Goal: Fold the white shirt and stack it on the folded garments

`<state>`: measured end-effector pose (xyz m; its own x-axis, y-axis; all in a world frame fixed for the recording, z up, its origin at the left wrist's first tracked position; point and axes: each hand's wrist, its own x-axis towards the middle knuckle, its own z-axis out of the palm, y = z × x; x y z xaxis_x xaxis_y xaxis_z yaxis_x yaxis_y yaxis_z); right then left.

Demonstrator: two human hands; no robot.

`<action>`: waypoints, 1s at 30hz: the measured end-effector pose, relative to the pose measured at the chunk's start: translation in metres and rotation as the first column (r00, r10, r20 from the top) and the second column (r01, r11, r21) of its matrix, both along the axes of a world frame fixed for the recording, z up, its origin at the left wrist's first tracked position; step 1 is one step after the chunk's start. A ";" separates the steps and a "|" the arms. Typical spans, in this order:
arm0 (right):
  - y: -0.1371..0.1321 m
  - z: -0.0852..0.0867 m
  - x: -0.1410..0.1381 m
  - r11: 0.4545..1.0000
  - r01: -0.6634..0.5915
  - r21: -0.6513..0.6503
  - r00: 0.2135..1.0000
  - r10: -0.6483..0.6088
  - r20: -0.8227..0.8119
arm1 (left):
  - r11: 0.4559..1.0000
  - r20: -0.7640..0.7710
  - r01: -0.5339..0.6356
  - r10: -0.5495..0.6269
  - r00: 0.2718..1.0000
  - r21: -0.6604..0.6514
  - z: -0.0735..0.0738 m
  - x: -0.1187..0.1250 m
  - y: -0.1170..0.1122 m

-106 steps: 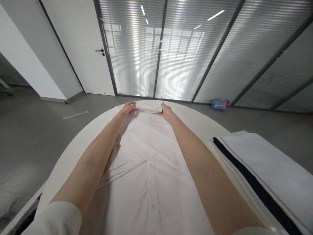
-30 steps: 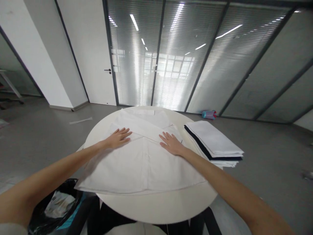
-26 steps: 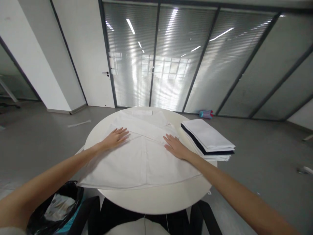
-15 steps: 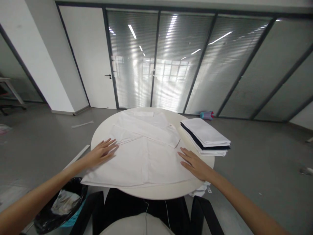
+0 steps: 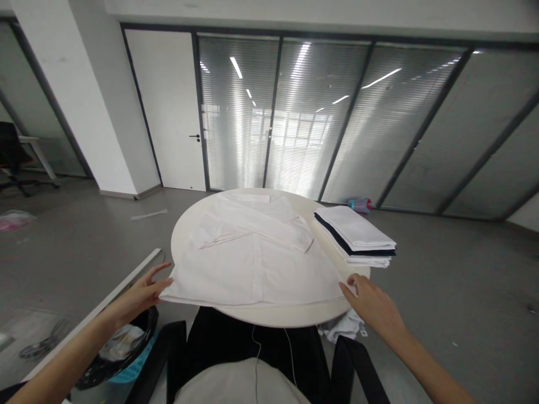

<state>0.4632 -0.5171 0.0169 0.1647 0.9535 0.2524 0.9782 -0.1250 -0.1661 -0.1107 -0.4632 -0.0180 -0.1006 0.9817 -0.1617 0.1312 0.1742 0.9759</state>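
A white long-sleeved shirt (image 5: 227, 269) lies on the round table, its sleeves folded across the upper part and its hem towards me. At the hem's left corner is my left hand (image 5: 141, 297), index finger stretched out apart from the lower digits, which touch or nearly touch the cloth. My right hand (image 5: 374, 303) is at the right hem corner, thumb and index finger bent around the cloth edge; the other fingers are curled and partly hidden.
A stack of folded white and dark cloths (image 5: 356, 230) sits at the right edge of the round table (image 5: 185, 224). Below left stands a blue basket (image 5: 130, 367) with a black liner. White cloth (image 5: 343, 325) hangs under the table's right side. Chair armrests (image 5: 353, 359) flank me.
Both hands have left their flat position on the shirt and moved outward and nearer to me, to its hem corners. The right fingers have bent around the edge. My view has tilted up slightly.
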 end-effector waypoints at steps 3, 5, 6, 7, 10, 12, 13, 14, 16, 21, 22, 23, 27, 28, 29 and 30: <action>0.002 0.002 -0.007 0.999 -0.028 0.018 0.999 0.028 -0.032 | 0.998 0.106 0.060 -0.061 0.993 0.006 0.014 -0.003 0.001; 0.002 0.004 -0.014 0.995 -0.096 0.007 0.991 0.096 -0.095 | 0.999 0.123 0.010 -0.016 0.992 0.053 0.026 -0.012 0.013; 0.001 0.005 -0.019 0.990 -0.138 -0.007 0.982 0.136 -0.131 | 0.995 0.107 -0.033 0.023 0.994 0.093 0.031 -0.019 0.021; -0.001 0.007 -0.023 0.983 -0.180 -0.028 0.971 0.173 -0.165 | 0.990 0.061 -0.063 0.055 0.997 0.130 0.035 -0.026 0.029; -0.006 0.013 -0.036 0.947 -0.301 -0.111 0.931 0.266 -0.251 | 0.981 -0.302 -0.045 0.102 0.948 0.191 0.048 -0.042 0.048; 0.000 0.023 -0.042 0.929 -0.340 -0.146 0.914 0.290 -0.285 | 0.958 -0.628 0.031 0.162 0.761 0.285 0.057 -0.035 0.052; 0.007 0.030 -0.045 0.928 -0.346 -0.140 0.909 0.294 -0.295 | 0.933 -0.733 0.106 0.195 0.651 0.343 0.062 -0.022 0.050; 0.018 0.039 -0.048 0.930 -0.348 -0.117 0.905 0.301 -0.300 | 0.895 -0.798 0.206 0.225 0.559 0.396 0.067 -0.003 0.047; 0.053 0.060 -0.055 0.936 -0.352 -0.023 0.894 0.329 -0.303 | 0.804 -0.824 0.449 0.086 0.560 0.389 0.078 0.051 0.035; 0.177 0.114 -0.077 0.974 -0.219 0.063 0.945 0.228 -0.236 | 0.217 -0.922 0.955 -0.284 0.262 0.204 0.100 0.222 0.008; 0.201 0.121 -0.079 0.986 -0.160 0.038 0.960 0.164 -0.227 | 0.093 -0.956 0.986 -0.251 0.155 0.135 0.102 0.251 0.007; 0.223 0.127 -0.081 0.994 -0.107 0.001 0.969 0.104 -0.226 | -0.009 -0.976 0.997 -0.207 0.068 0.071 0.103 0.276 0.008; 0.290 0.137 -0.077 0.996 -0.042 -0.079 0.977 0.024 -0.213 | -0.196 -0.997 0.979 -0.047 -0.059 -0.049 0.094 0.339 0.022; 0.302 0.136 -0.074 0.994 -0.034 -0.101 0.978 0.012 -0.211 | -0.220 -0.998 0.974 -0.025 -0.061 -0.054 0.090 0.347 0.025; 0.314 0.135 -0.070 0.992 -0.030 -0.122 0.978 0.004 -0.209 | -0.244 -0.998 0.968 -0.008 -0.056 -0.052 0.086 0.353 0.028; 0.324 0.133 -0.066 0.989 -0.030 -0.141 0.978 0.000 -0.208 | -0.268 -0.999 0.962 0.003 -0.046 -0.045 0.082 0.356 0.030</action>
<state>0.3975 -0.1928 0.1496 0.1842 0.9800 0.0752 0.9264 -0.1475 -0.3463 0.2458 -0.4328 0.0643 0.9927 -0.1072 0.0545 -0.0994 -0.9865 -0.1301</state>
